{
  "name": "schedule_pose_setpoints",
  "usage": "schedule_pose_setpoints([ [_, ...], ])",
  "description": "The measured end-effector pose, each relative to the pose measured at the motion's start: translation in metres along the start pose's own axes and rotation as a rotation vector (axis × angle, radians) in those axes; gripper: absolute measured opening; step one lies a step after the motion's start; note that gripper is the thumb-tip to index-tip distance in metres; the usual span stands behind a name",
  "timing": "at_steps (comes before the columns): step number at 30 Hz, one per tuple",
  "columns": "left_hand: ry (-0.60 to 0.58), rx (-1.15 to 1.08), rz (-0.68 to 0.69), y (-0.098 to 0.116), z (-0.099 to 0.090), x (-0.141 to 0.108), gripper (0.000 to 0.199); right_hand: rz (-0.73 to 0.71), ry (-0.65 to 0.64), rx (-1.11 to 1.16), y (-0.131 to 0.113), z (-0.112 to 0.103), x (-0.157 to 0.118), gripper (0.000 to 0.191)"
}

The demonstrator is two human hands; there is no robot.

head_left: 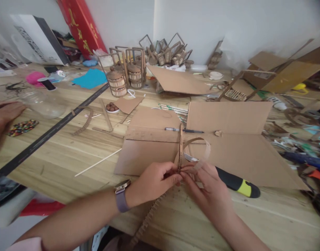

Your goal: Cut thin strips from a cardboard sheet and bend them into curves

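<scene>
Both my hands meet low in the middle of the view, pinching a narrow cardboard strip [180, 148]. My left hand [156, 179], with a watch on its wrist, is closed on the strip's lower end. My right hand [208, 184] is closed on the same spot and has a thin curled paper strip [205, 153] looping up from its fingers. A ridged cardboard length [149, 216] hangs below my left hand. Beside my right hand lies a knife with a black and yellow-green handle [234, 181]. Flat cardboard [152, 157] is spread beneath, with a pen [186, 130] on it.
Small lidded baskets [117, 83] stand at the back, with more piled behind. A bowl of brown balls [112, 107], a thin stick [98, 162] and a long black strip [55, 129] lie leftward. Another person's hand [9, 111] rests by beads [23, 127]. Scraps [298, 143] clutter the right.
</scene>
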State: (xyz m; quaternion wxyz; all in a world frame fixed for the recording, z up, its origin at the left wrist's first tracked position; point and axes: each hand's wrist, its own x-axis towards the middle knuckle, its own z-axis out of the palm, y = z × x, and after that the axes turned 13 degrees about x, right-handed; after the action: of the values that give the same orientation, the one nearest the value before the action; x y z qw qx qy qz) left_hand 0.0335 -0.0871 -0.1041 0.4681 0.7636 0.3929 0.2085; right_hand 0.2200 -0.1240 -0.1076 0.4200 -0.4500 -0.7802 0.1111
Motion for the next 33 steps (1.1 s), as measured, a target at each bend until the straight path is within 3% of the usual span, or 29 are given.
schedule_pose_setpoints([
  [8,-0.029,0.022,0.006,0.0005,0.0009,-0.0007,0.021,0.043,0.016,0.015,-0.0021,-0.0006,0.0003,0.009],
  [18,-0.076,-0.031,-0.019,0.0001,0.0007,-0.0007,0.019,0.301,0.019,0.193,-0.0030,-0.0034,0.0014,0.015],
  [25,-0.009,-0.014,-0.001,-0.0021,0.0017,-0.0003,0.026,0.041,0.033,0.050,-0.0046,0.0026,-0.0010,0.007],
  [33,-0.004,0.093,-0.018,-0.0014,0.0015,0.0013,0.027,0.001,0.014,-0.032,-0.0045,0.0038,-0.0039,0.009],
])
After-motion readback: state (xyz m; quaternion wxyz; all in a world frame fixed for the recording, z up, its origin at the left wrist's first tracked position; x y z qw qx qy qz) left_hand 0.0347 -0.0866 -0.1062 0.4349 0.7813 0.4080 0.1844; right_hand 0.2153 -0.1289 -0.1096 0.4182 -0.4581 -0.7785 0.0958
